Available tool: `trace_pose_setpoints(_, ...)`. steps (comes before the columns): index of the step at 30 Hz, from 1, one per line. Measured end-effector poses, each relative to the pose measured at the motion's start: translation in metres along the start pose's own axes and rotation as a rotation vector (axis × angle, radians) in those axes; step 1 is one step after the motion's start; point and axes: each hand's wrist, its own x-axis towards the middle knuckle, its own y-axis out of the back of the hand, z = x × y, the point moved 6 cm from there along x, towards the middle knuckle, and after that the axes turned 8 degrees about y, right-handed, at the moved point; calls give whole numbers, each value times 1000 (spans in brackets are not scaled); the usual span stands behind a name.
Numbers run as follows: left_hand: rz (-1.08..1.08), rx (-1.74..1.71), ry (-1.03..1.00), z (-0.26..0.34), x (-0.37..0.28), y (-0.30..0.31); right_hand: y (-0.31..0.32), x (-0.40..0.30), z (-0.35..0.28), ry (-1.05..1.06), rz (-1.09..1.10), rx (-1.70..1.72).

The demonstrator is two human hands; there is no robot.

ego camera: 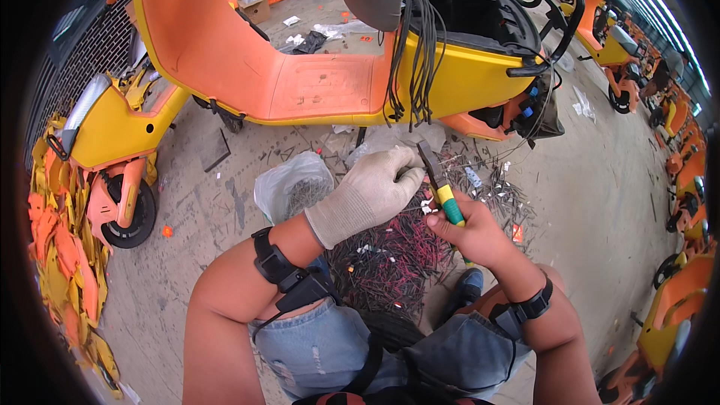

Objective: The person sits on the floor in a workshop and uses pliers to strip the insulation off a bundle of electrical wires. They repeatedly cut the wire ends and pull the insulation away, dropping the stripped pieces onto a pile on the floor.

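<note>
My left hand [382,185], in a pale knit glove, has its thumb and fingers pinched together beside the jaws of the pliers; thin wire strands show there, but its exact grip is partly hidden. My bare right hand [469,230] is closed around the green and yellow handles of the pliers [444,194], whose dark jaws point up and left. Under my hands lies a heap of black and red wire scraps [388,270]. A clear plastic bag [267,191] with thin, tangled wire in it stands left of my gloved hand. Black cables [419,56] hang over the scooter in front.
A yellow and orange scooter [326,84] stands across the front, its storage well open. Another scooter [112,135] is at the left, near a pile of body panels [67,270]. More scooters [675,304] line the right. A flat dark plate [216,149] lies on the floor.
</note>
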Motion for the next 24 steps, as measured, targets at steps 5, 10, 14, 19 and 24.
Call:
trace_pose_setpoints(5, -28, -70, 13, -3, -1, -2, -1, 0, -9, -17, 25, -2)
trace_pose_setpoints(10, -28, -69, 4, -4, -4, -2, 2, -2, -10, -72, 53, -141)
trace_pose_setpoints(14, -46, -45, 7, -4, -5, -1, 2, -1, -9, -28, 55, -221)
trace_pose_setpoints(19, -223, -15, 126, -5, -4, -8, 4, 0, -14, 39, 64, -299)
trace_pose_setpoints(24, -373, -223, 129, -4, -9, -8, 2, -6, -10, -161, -64, 15)
